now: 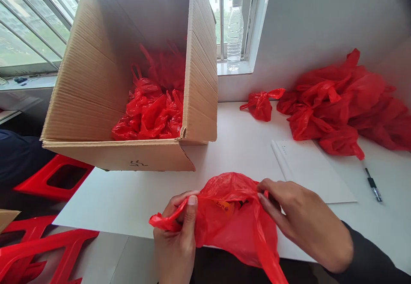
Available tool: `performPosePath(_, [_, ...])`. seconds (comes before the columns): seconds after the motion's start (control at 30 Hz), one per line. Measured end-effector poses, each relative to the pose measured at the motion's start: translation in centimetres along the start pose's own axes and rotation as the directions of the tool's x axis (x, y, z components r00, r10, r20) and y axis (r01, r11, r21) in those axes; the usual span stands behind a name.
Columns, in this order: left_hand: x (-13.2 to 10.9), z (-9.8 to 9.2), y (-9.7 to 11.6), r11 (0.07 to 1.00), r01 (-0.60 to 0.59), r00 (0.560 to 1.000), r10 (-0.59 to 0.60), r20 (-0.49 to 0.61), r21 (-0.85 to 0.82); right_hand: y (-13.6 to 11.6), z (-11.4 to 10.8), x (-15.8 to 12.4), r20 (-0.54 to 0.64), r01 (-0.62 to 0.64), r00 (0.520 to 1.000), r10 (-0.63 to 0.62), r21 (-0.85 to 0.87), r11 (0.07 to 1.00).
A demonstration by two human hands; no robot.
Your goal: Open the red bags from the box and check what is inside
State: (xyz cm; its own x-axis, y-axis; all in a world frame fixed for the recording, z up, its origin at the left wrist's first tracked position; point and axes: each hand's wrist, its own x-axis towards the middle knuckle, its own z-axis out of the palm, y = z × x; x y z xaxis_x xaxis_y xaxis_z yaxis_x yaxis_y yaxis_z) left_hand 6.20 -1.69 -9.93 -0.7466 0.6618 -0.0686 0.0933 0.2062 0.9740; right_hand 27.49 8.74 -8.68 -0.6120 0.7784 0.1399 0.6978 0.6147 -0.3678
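A red plastic bag (236,220) with something inside lies at the near edge of the white table (128,198). My left hand (176,241) pinches one handle of the bag between thumb and fingers. My right hand (302,220) grips the other handle at the bag's top right. A faint yellow shape shows through the plastic.
An open cardboard box (135,83) holding several tied red bags stands at the back left. A heap of red bags (346,104) lies at the back right, one small bag (260,104) apart. A white sheet (308,168), a pen (372,183), a water bottle (235,34) and red stools (48,241) are around.
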Motion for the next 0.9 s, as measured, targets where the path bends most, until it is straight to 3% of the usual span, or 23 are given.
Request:
performPosePath(0.07, [0.0,0.0,-0.2,1.0,0.019,0.999,-0.019,0.029,-0.021,-0.5,-1.6,-0.2,-0.14,-0.021,0.99,0.033,0.081,0.996])
performPosePath(0.13, [-0.1,0.2,-0.4,0.996,0.056,0.997,-0.052,0.061,-0.062,-1.9,-2.6,-0.8,-0.214,0.081,0.977,-0.024,0.261,0.962])
performPosePath(0.2, [-0.2,0.4,-0.4,0.988,0.107,0.992,-0.099,0.076,-0.108,-3.7,-2.6,-1.4,-0.18,0.244,0.967,-0.179,0.465,0.851])
performPosePath(0.27, [-0.3,0.8,-0.4,0.977,0.143,0.987,-0.13,0.09,-0.156,-5.2,-1.2,-1.6,-0.062,0.298,0.947,-0.314,0.533,0.792])
performPosePath(0.3, [-0.3,0.9,-0.4,0.973,0.146,0.987,-0.131,0.093,-0.177,-5.6,-0.2,-1.4,0.031,0.279,0.942,-0.335,0.483,0.83])
performPosePath(0.37, [-0.4,1.1,-0.3,0.974,0.124,0.989,-0.106,0.105,-0.189,-5.7,1.7,-0.6,0.245,0.203,0.935,-0.255,0.22,0.954])
performPosePath(0.47, [-0.7,1.3,-0.3,0.988,0.089,0.988,-0.071,0.138,-0.128,-4.8,3.0,1.2,0.445,0.129,0.894,-0.055,-0.138,0.982])
performPosePath(0.53, [-1.0,1.5,-0.1,0.992,0.081,0.985,-0.065,0.158,-0.093,-4.1,2.6,2.1,0.437,0.087,0.899,0.023,-0.23,0.969])
performPosePath(0.63, [-1.5,1.9,0.2,1.0,0.015,0.986,-0.015,0.165,-0.004,-3.7,1.8,2.8,0.371,0.087,0.928,0.019,-0.266,0.96])
performPosePath(0.73, [-1.6,2.3,0.3,0.968,-0.126,0.942,0.048,0.332,0.218,-3.7,2.4,3.2,0.417,0.154,0.908,-0.045,-0.233,0.96])
performPosePath(0.8, [-1.1,2.4,0.1,0.94,-0.2,0.906,0.07,0.417,0.277,-3.9,3.6,3.4,0.431,0.203,0.896,-0.101,-0.196,0.959])
performPosePath(0.83, [-0.8,2.5,0.0,0.945,-0.202,0.915,0.088,0.395,0.257,-4.0,4.3,3.5,0.42,0.22,0.899,-0.126,-0.183,0.958])
performPosePath(0.9, [0.0,2.5,-0.1,0.983,-0.124,0.967,0.09,0.237,0.132,-4.3,5.6,3.6,0.378,0.234,0.913,-0.154,-0.175,0.956])
